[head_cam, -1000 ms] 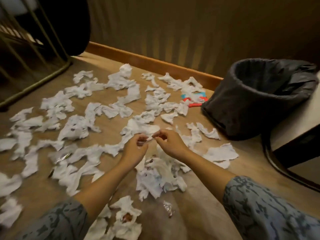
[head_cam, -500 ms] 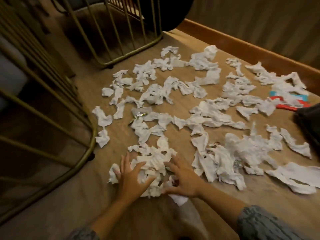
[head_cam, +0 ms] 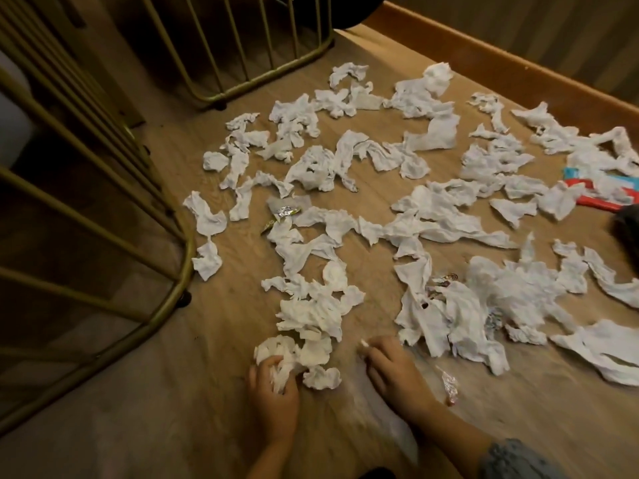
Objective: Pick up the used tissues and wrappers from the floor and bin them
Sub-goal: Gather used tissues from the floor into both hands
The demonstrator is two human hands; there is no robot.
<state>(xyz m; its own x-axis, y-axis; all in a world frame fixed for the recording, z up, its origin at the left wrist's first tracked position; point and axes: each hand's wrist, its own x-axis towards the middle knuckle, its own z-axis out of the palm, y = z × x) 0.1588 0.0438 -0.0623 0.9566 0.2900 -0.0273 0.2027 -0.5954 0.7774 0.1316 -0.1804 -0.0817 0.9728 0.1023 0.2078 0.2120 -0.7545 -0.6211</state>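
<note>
Tissues [head_cam: 408, 216], white and crumpled, strewn over most of the wooden floor [head_cam: 214, 426] from the centre of the frame out to the right edge. Nearest heap [head_cam: 311, 305] lying just above the hands, lower centre. Left hand [head_cam: 273, 392] low in the frame, fingers curled round a wad of tissue [head_cam: 276, 354], gripping it against the floor. One small loose ball of tissue [head_cam: 322, 377] just right of that hand, touching the floor. Right hand [head_cam: 394, 371] lower centre-right, palm down on the floor, fingers bent at the knuckles, a scrap of white at the fingertips; cannot tell whether pinched or merely touched. Patterned sleeve [head_cam: 511, 461] at the bottom right edge.

Shiny clear wrapper [head_cam: 448, 382] lying on the floor just right of the right hand, apart from it. Silver foil wrapper [head_cam: 285, 212] among the tissues left of centre. More wrapper bits [head_cam: 446, 280] half buried in the big pile right of centre. Red and blue packet [head_cam: 601, 191] at the right edge, partly under tissue. Dark edge of something [head_cam: 627, 221] just below the packet, too cropped to identify.

Gold metal railing [head_cam: 103, 209] filling the left side and curving down to the floor; second railed section [head_cam: 262, 63] at top centre. Wooden skirting board [head_cam: 511, 60] running diagonally across the upper right.
</note>
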